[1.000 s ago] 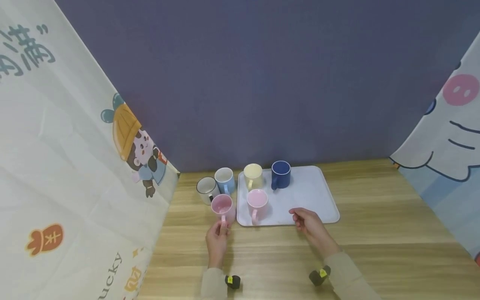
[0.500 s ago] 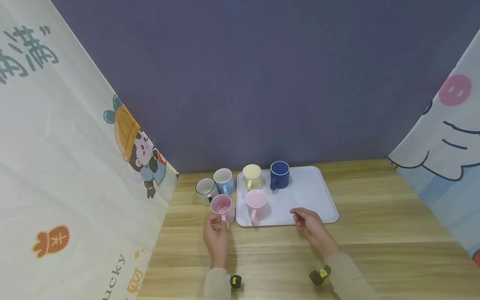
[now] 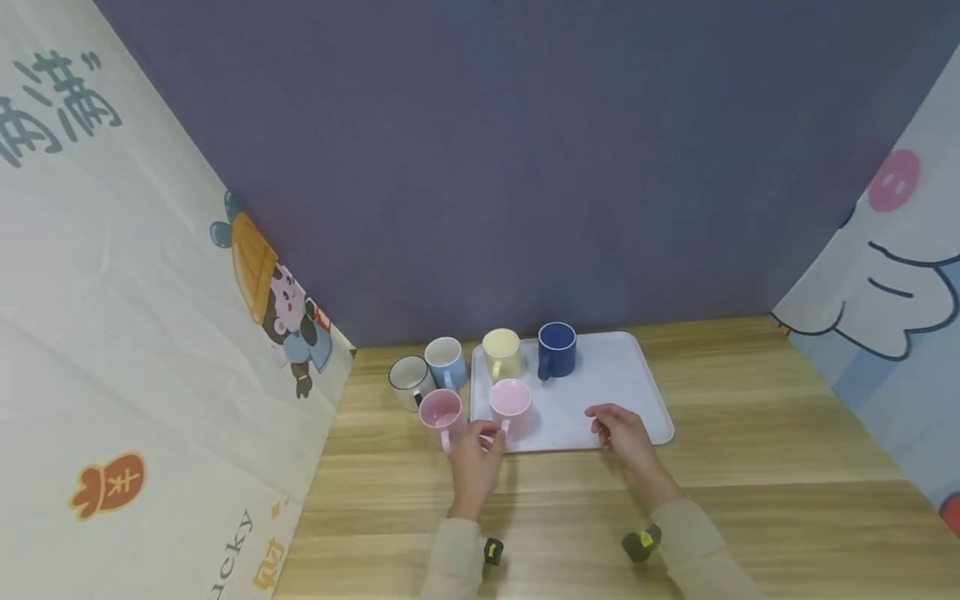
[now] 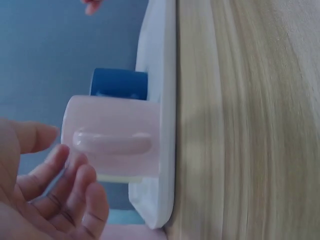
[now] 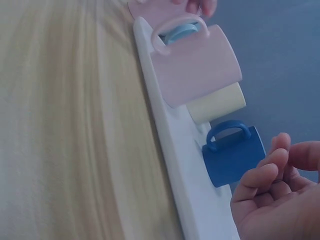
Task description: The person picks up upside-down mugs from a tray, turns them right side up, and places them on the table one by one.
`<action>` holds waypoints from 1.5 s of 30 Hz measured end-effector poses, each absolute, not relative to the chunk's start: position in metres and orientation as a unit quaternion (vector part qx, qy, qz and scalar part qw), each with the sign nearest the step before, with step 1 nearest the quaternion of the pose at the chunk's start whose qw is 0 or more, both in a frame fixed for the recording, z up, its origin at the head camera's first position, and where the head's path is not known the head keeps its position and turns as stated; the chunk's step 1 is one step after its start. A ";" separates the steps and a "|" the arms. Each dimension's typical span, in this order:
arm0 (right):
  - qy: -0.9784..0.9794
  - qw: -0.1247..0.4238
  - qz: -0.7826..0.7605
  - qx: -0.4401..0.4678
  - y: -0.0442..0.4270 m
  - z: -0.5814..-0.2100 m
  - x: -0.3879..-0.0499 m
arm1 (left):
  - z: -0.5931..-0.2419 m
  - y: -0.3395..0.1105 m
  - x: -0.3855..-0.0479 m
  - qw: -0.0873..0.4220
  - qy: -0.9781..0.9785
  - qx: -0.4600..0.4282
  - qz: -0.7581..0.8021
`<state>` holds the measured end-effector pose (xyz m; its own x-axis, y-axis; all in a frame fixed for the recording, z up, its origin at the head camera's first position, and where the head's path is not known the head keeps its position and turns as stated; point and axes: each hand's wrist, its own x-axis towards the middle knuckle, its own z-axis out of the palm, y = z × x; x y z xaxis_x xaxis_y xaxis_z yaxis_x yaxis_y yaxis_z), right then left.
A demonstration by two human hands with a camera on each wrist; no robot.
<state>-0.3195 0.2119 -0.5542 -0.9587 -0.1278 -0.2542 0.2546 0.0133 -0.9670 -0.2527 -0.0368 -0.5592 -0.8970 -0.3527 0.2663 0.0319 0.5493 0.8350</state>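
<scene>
My left hand (image 3: 477, 468) is at the tray's front edge, its relaxed, bent fingers beside the handle of the light pink mug (image 3: 511, 403); in the left wrist view a gap shows between thumb and fingers (image 4: 65, 180), and nothing is held. That mug stands upright on the white tray (image 3: 600, 400), along with a yellow mug (image 3: 502, 357) and a dark blue mug (image 3: 557, 353). Over the tray's front right part hovers my right hand (image 3: 628, 442), fingers loosely curled and holding nothing.
Left of the tray, three mugs stand close together on the wooden table (image 3: 570, 517): a darker pink one (image 3: 442, 417), a light blue one (image 3: 447, 367) and a white one with a black rim (image 3: 411, 383). A dark wall (image 3: 480, 167) rises behind.
My left hand has let go of the darker pink mug's handle and moved right to the light pink mug on the tray. The right hand has shifted only slightly.
</scene>
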 end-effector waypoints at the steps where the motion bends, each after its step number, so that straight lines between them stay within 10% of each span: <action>1: 0.702 0.131 -0.698 0.046 0.212 -0.553 -0.321 | -0.559 -0.036 -0.254 0.203 -0.859 0.097 -0.460; 45: 0.699 0.130 -0.701 0.044 0.220 -0.547 -0.325 | -0.566 -0.020 -0.276 0.040 -0.757 0.149 -0.635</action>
